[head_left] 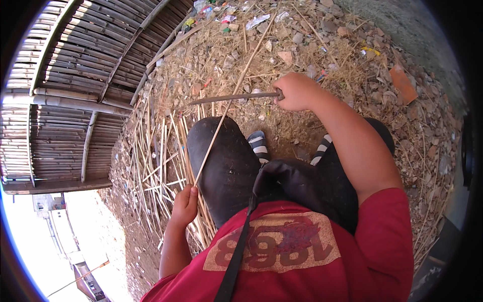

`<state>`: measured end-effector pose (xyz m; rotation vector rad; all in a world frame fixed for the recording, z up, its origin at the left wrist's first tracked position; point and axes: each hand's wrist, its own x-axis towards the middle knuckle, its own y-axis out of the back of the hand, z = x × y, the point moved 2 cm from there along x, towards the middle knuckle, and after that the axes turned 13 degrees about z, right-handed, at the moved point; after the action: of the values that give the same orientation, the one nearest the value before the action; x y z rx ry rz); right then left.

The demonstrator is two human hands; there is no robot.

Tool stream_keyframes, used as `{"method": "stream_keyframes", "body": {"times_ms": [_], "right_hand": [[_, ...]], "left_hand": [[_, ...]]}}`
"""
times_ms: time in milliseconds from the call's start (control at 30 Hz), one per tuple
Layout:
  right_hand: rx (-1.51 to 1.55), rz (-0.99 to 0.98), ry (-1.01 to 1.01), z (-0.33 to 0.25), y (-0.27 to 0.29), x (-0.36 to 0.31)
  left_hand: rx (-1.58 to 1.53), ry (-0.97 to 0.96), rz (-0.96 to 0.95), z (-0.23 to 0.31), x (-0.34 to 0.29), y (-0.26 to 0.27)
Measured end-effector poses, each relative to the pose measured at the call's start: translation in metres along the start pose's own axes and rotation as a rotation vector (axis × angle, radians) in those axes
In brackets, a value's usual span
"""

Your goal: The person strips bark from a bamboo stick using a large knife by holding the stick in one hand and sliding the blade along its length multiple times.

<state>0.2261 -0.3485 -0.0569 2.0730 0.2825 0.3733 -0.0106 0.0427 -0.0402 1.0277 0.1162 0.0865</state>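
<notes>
My left hand (186, 204) is closed around the near end of a long, thin bamboo strip (215, 138). The strip slants up past my left knee and away over the littered ground. Held in the fist of my right hand (297, 91) is a long, narrow knife (246, 95) with a dark blade, pointing left. Its blade crosses the strip just beyond my knee; whether it touches or cuts in, I cannot tell. Many loose bamboo strips (163, 151) lie in a heap beside my left leg.
A bamboo slat wall (75, 65) stands at the left. Stones, dry straw and scraps of litter cover the ground (302, 55), with a broken orange brick piece (403, 85) to the right. My feet, in striped sandals (259, 147), are between my bent knees.
</notes>
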Motion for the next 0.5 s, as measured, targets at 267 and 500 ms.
{"method": "stream_keyframes", "body": {"times_ms": [267, 500], "right_hand": [[0.013, -0.159, -0.026, -0.026, -0.006, 0.005], [-0.001, -0.135, -0.123, -0.018, -0.001, 0.007]], "left_hand": [[0.070, -0.078, 0.048, 0.008, -0.002, -0.008], [0.062, -0.043, -0.009, 0.014, 0.006, 0.000]]}}
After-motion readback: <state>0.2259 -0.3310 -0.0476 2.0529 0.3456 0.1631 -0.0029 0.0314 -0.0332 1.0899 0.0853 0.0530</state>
